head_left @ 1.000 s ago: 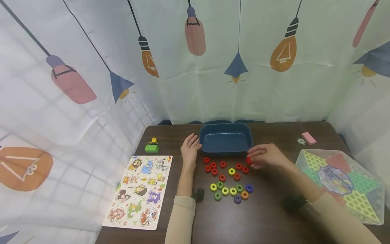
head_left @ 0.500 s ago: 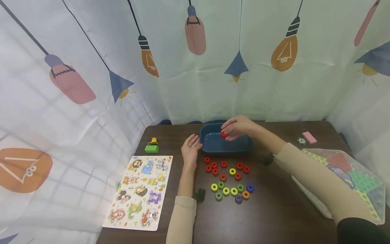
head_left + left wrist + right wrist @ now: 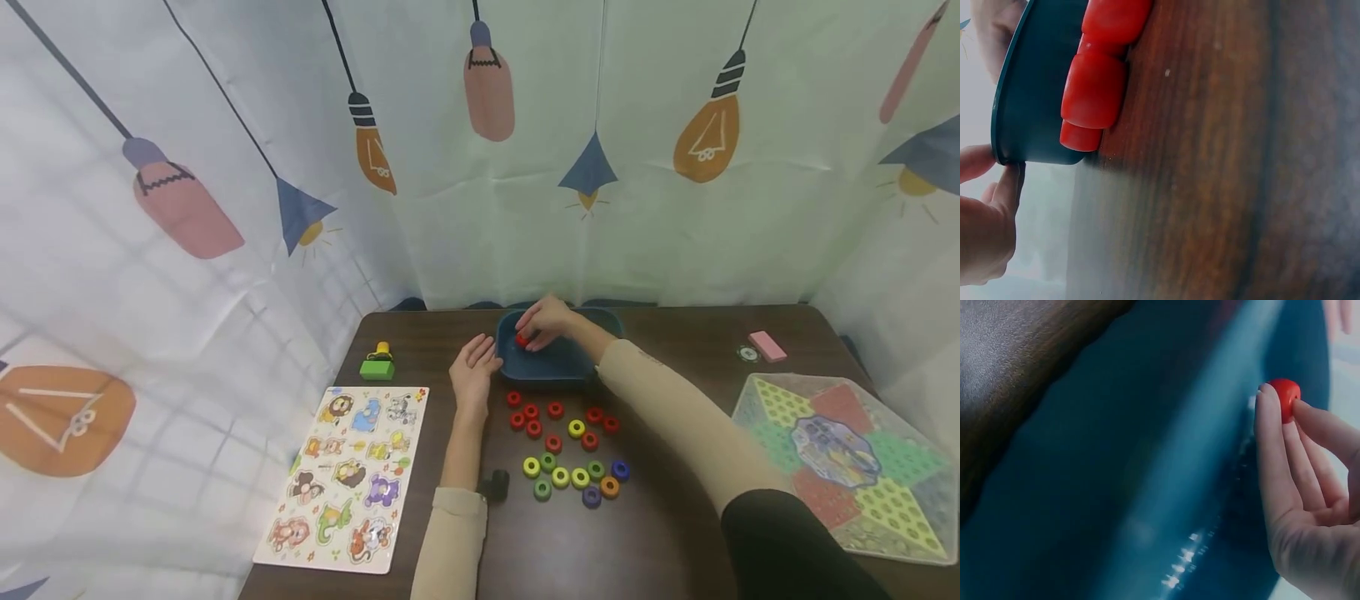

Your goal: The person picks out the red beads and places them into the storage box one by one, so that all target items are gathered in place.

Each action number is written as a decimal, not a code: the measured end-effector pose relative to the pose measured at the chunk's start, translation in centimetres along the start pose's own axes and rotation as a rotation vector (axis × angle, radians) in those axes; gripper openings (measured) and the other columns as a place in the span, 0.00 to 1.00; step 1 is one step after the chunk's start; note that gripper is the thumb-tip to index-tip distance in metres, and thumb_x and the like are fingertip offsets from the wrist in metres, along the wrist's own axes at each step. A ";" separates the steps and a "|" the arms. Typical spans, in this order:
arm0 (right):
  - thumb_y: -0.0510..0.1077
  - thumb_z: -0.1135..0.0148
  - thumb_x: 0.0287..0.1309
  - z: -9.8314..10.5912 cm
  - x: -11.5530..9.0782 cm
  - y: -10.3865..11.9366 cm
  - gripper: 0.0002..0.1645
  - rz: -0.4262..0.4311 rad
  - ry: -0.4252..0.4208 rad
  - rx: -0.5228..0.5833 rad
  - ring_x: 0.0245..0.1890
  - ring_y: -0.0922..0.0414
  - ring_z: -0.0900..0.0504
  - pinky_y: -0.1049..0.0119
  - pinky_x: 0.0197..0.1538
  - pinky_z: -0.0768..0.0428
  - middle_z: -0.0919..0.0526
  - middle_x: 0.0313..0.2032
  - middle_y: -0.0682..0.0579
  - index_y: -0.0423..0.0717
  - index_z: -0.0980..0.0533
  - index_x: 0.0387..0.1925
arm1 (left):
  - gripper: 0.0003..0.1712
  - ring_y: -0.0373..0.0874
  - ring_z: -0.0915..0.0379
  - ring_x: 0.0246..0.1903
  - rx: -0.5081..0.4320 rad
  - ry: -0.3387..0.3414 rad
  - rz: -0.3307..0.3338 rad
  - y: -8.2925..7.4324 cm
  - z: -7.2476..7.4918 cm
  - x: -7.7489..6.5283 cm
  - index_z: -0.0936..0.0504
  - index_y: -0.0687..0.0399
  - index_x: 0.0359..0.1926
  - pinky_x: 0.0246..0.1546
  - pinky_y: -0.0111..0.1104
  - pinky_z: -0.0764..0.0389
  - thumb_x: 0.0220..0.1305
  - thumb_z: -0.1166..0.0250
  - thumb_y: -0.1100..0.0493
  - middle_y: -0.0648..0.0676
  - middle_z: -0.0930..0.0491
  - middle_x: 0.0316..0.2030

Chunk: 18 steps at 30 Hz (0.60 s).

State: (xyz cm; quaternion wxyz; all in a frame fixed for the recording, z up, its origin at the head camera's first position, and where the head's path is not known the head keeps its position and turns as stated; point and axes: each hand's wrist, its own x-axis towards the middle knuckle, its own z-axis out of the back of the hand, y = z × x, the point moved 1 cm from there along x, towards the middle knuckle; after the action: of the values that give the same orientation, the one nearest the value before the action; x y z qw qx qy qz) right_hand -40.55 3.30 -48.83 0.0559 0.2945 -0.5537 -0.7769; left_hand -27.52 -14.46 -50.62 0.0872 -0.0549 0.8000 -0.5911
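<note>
My right hand (image 3: 549,321) is over the left part of the blue tray (image 3: 555,371), pinching a red ring bead (image 3: 1287,399) between thumb and fingers. In the right wrist view the bead is held above the tray's inside. Beside the tray's left end, my left hand (image 3: 472,379) has its fingers extended; in the left wrist view its fingertips are right at the rim. Several red ring beads (image 3: 555,409) lie on the table just in front of the tray, with one yellow bead (image 3: 576,428) among them.
Nearer the body lie green, yellow, blue, purple and orange beads (image 3: 610,487). An animal puzzle board (image 3: 352,467) is at left, behind it a green block (image 3: 377,370). On the right are a hexagonal game box (image 3: 847,458), a pink block (image 3: 767,346) and a round chip (image 3: 747,353).
My right hand picked up a red bead from the right of the group and carried it left over the tray, lower inside it now. My left hand stayed at the tray's left end.
</note>
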 end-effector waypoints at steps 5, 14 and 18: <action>0.28 0.32 0.52 -0.4 0.7 -1.1 0.15 -0.030 -0.032 -0.021 0.37 0.40 0.13 0.49 0.44 0.15 0.14 0.38 0.35 0.33 0.18 0.45 | 0.32 0.54 0.29 0.62 -0.030 -0.021 -0.003 0.9 0.1 0.6 0.28 0.59 0.63 0.55 0.32 0.23 0.58 0.38 0.78 0.65 0.26 0.61; 0.31 0.37 0.58 1.8 -1.5 -0.9 0.21 0.000 0.049 0.005 0.42 0.39 0.14 0.51 0.46 0.15 0.17 0.48 0.33 0.31 0.23 0.54 | 0.30 0.52 0.26 0.59 -0.010 -0.065 -0.053 2.6 0.1 0.9 0.25 0.56 0.60 0.55 0.32 0.22 0.57 0.38 0.78 0.62 0.22 0.57; 0.35 0.39 0.63 3.5 -4.4 0.3 0.24 0.075 0.139 -0.056 0.46 0.40 0.15 0.48 0.49 0.17 0.21 0.53 0.32 0.31 0.27 0.59 | 0.31 0.53 0.26 0.59 -0.023 -0.055 -0.056 1.8 0.1 0.7 0.25 0.59 0.61 0.54 0.32 0.22 0.55 0.37 0.79 0.64 0.23 0.58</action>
State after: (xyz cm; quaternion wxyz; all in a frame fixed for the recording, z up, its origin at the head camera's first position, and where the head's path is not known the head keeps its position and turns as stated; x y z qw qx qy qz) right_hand -38.82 7.97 -46.09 0.1312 0.3251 -0.5373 -0.7671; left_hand -28.16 -14.11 -52.46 0.0921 -0.0948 0.8021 -0.5824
